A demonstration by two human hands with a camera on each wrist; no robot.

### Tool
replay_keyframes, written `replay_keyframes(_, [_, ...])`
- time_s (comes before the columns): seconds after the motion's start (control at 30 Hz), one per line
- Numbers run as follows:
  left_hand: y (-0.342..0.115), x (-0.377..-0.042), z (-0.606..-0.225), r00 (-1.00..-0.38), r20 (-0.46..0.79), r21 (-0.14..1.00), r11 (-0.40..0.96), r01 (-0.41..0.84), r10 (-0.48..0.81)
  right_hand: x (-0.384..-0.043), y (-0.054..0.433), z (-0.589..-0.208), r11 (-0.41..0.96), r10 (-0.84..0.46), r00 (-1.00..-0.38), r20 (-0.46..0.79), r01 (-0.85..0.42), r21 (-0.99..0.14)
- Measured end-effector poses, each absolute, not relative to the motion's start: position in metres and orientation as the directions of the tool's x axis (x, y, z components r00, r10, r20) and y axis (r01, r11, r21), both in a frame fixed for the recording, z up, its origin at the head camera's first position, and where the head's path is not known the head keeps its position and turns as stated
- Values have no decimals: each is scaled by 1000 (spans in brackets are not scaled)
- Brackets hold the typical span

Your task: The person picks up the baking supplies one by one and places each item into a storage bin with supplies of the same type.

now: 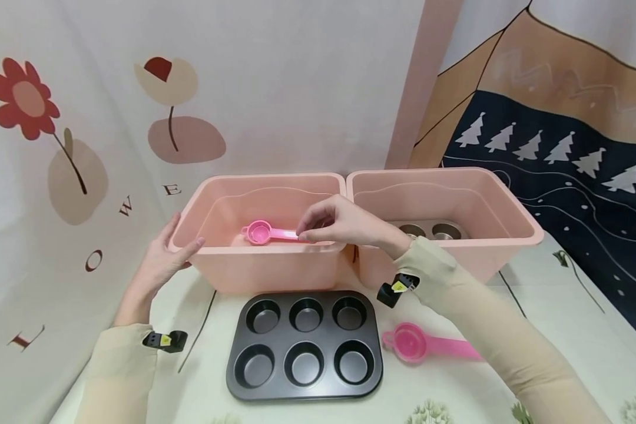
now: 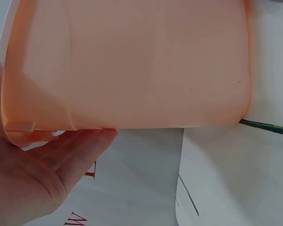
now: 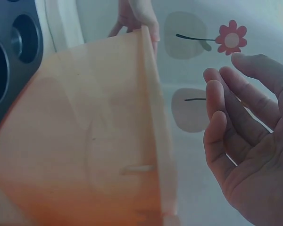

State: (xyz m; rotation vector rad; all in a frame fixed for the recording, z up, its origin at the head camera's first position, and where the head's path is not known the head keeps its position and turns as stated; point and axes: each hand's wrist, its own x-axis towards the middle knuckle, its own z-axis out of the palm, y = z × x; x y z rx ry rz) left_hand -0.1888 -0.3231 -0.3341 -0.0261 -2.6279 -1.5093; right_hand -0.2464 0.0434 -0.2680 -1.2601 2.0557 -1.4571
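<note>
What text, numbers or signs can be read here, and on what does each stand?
"L": on the white printed fabric backdrop.
"O": same backdrop.
"W": same backdrop.
"E": same backdrop.
Small yellow labels on the black wrist cameras: any markings too small to read.

On the white tablecloth (image 1: 204, 383), toward the near edge, a dark six-cup muffin tin (image 1: 305, 336) lies cups up; just right of it is a pink measuring scoop (image 1: 410, 343), handle toward the right edge. At the back right stands a pink plastic tub (image 1: 487, 257) with another muffin tin (image 1: 429, 227) inside, two cups showing. The hanging fabric (image 1: 307, 88) behind bears a red flower (image 1: 29, 99), a cream blossom (image 1: 177, 82), lettering (image 1: 125, 206) and white fir trees (image 1: 559, 147) on navy.
</note>
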Motion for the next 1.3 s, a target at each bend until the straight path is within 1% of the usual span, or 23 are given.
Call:
replay_keyframes(0.27, [-325,-189,-333,-993,111,846,527,78,-32,-243,59,-277,94,-799,-550,244,-514,-853])
replay_keyframes(0.6, [-324,-189,-335,-994,109,841,536,74,-33,-232,87,-288,128,-764,-598,241,-508,-852])
replay_keyframes(0.93, [-324,-190,-334,-994,108,840,536,78,-25,-225,109,-291,162,-749,-621,230,-509,-845])
replay_keyframes(1.3, [-325,-191,-335,-995,101,833,549,72,-23,-221,125,-289,161,-762,-604,234,-526,-835])
